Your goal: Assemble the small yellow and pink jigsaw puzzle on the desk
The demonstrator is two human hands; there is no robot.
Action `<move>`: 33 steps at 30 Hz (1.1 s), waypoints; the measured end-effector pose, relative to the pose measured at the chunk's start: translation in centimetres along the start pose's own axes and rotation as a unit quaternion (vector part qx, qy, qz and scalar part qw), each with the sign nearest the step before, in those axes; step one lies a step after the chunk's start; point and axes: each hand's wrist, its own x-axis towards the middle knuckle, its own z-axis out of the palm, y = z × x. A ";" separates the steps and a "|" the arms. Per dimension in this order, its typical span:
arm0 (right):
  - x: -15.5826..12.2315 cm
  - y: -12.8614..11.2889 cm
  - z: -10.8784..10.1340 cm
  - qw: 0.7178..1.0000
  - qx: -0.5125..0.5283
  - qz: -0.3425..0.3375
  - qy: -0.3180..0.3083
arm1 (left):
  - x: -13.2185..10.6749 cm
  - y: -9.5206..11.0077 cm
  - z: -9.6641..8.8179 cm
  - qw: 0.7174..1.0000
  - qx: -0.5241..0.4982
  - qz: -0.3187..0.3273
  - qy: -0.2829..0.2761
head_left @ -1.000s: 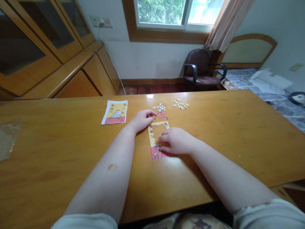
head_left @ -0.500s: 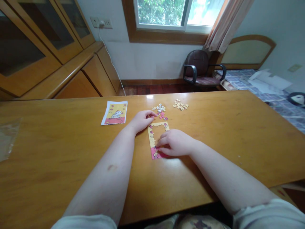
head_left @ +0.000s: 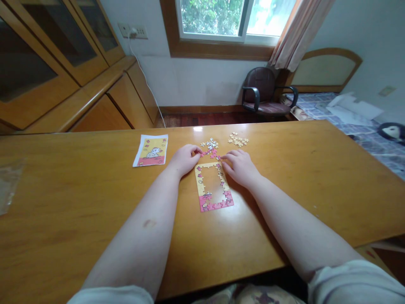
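Part-built puzzle: a rectangular border of joined pieces [head_left: 217, 206] lies flat on the glossy wooden table [head_left: 79, 190], between and slightly nearer the person than the two hands; its middle is open, with bare wood showing through.
Puzzle's direction: the long axis runs away from the person, its far end leaning a little left — the pink strip is at the near end, the yellow at the far end.
Pink corner: at the puzzle's near left, a few pieces reach inward from the border.
Left hand [head_left: 184, 160]: beyond the puzzle's far left corner, fingers curved and thumb close to them, beside a pink piece; whether it grips that piece, I cannot tell.
Right hand [head_left: 242, 168]: at the puzzle's far right corner, fingertips by a loose pink piece, a narrow gap to the thumb; any hold is too small to tell.
Pink pieces [head_left: 213, 153]: loose, just beyond the puzzle's far edge.
White pieces [head_left: 211, 144]: a small heap farther beyond the puzzle, touching the pink ones.
Yellow pieces [head_left: 238, 140]: a separate heap, beyond the puzzle and to its right.
Picture sheet [head_left: 152, 150]: left of and beyond the puzzle — a white animal on yellow and pink.
Chair [head_left: 261, 84]: well beyond the puzzle, past the table.
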 end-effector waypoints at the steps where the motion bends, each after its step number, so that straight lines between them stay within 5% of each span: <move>1: 0.1 0.1 0.2 1.000 0.000 0.010 0.002 | 0.0 0.0 0.0 1.000 0.007 0.010 -0.005; 8: 0.4 0.1 1.6 1.000 0.003 0.025 -0.004 | -0.1 0.2 0.5 0.994 0.085 0.048 -0.045; 15: 0.7 0.0 1.7 0.995 0.045 -0.009 -0.088 | -0.1 0.3 1.1 0.988 0.108 0.076 -0.083; 19: 0.8 -0.1 1.6 0.991 0.050 -0.039 -0.121 | -0.1 0.4 0.9 0.989 0.085 0.106 -0.064; 24: 1.0 -0.3 1.7 0.990 0.042 -0.042 -0.128 | 0.0 0.5 0.5 0.994 0.079 0.070 -0.028; 33: 1.1 -0.3 1.8 0.991 0.050 -0.038 -0.120 | 0.0 0.9 0.6 0.984 0.016 0.125 -0.124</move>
